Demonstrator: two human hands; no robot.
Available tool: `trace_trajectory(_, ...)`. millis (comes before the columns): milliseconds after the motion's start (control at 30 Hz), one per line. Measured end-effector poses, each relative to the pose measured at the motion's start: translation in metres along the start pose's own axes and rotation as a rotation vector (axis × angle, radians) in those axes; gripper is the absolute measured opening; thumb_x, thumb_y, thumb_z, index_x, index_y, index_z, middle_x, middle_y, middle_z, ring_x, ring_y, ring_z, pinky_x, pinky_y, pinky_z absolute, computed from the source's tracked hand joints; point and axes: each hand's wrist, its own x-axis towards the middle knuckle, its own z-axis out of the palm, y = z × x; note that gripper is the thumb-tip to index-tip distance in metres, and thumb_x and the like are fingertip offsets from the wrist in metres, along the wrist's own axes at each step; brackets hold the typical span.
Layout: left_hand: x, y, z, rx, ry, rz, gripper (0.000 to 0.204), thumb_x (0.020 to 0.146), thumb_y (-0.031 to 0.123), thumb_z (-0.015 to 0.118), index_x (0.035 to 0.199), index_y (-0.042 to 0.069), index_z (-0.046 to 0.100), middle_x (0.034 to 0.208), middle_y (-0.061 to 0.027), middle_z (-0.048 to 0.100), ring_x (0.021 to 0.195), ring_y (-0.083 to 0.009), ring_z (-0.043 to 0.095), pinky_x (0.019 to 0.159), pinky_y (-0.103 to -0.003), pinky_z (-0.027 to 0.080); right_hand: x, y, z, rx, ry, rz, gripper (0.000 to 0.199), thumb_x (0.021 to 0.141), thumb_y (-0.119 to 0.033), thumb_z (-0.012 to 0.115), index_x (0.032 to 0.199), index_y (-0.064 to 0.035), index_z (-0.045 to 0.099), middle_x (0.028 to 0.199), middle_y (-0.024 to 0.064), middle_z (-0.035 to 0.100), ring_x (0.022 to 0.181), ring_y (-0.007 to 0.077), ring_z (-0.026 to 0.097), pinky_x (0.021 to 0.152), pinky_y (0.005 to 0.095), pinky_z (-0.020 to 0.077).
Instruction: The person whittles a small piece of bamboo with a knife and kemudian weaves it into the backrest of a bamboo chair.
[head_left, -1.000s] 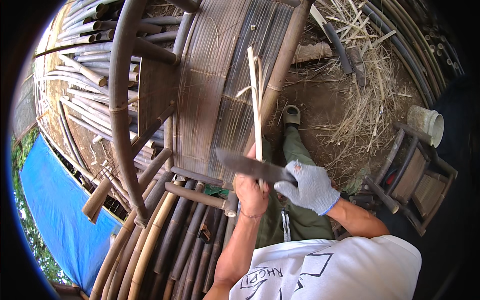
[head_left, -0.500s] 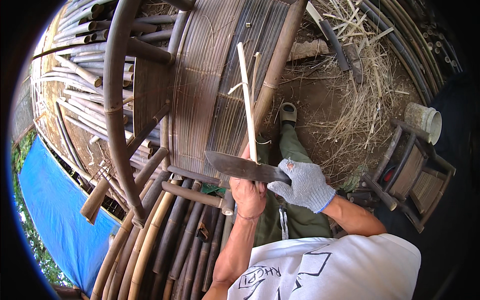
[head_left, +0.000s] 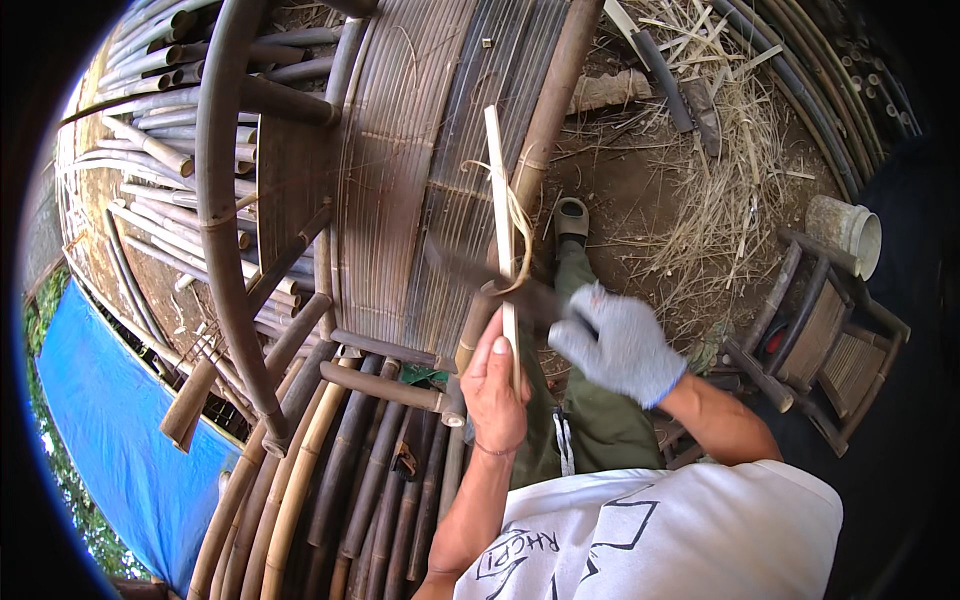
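Note:
My left hand (head_left: 495,395), bare, is closed round the lower end of a pale bamboo strip (head_left: 499,190) that points away from me. In my right hand (head_left: 622,345), which wears a grey knit glove, is the handle of a large dark knife (head_left: 462,268). Its broad blade, smeared by motion, lies across the strip a little beyond my left fingers. A thin curled shaving (head_left: 524,240) hangs along the strip near the blade.
A slatted bamboo bench (head_left: 395,180) stretches ahead, with a bamboo frame (head_left: 222,170) at its left. Dark poles (head_left: 345,470) lie at lower left. Shavings (head_left: 735,180) litter the ground at right, near a whitish bucket (head_left: 840,235) and a small bamboo chair (head_left: 825,345).
The knife and my gloved hand have moved away from me along the strip. A long shaving now curls beside the blade. My left hand has shifted slightly, still gripping the strip.

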Motion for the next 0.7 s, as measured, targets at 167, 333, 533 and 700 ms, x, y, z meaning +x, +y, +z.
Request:
trace_trajectory(167, -0.003, 0.002, 0.003, 0.146, 0.058, 0.127, 0.038, 0.107, 0.021, 0.051, 0.14, 0.003, 0.057, 0.071, 0.005, 0.053, 0.053, -0.0019, 0.04, 0.046, -0.021, 0.032, -0.025, -0.011, 0.02, -0.072, -0.101, -0.009, 0.048, 0.089, -0.056, 0.067, 0.087, -0.0089, 0.061, 0.069, 0.0125, 0.062, 0.064, 0.0339, 0.067, 0.056, 0.0437, 0.0517)
trace_trajectory(333, -0.008, 0.004, -0.003, 0.202, -0.014, 0.159, 0.043, 0.106, 0.028, 0.054, 0.141, 0.001, 0.057, 0.072, 0.0053, 0.053, 0.054, -0.0021, 0.04, 0.046, -0.02, 0.031, -0.011, -0.005, 0.025, -0.035, 0.006, -0.009, 0.049, 0.088, -0.057, 0.067, 0.086, -0.0085, 0.062, 0.068, 0.0124, 0.063, 0.064, 0.0344, 0.067, 0.057, 0.0438, 0.0517)
trace_trajectory(533, -0.05, 0.002, -0.001, 0.274, -0.051, 0.025, 0.051, 0.105, 0.032, 0.055, 0.144, -0.002, 0.052, 0.072, 0.0052, 0.056, 0.051, -0.0016, 0.041, 0.046, -0.019, 0.032, 0.031, 0.029, 0.005, -0.011, 0.175, 0.159, 0.049, 0.096, -0.052, 0.06, 0.084, -0.0054, 0.061, 0.07, 0.0189, 0.065, 0.068, 0.0408, 0.067, 0.059, 0.0495, 0.0512)
trace_trajectory(700, -0.032, 0.0, -0.012, -0.075, -0.092, -0.09, 0.049, 0.109, 0.028, 0.04, 0.149, -0.001, 0.041, 0.057, 0.0035, 0.046, 0.042, -0.005, 0.036, 0.039, -0.022, 0.03, 0.018, 0.03, -0.007, 0.026, 0.112, 0.143, 0.045, 0.096, -0.05, 0.062, 0.085, -0.0058, 0.059, 0.068, 0.02, 0.063, 0.068, 0.042, 0.066, 0.058, 0.0495, 0.0508)
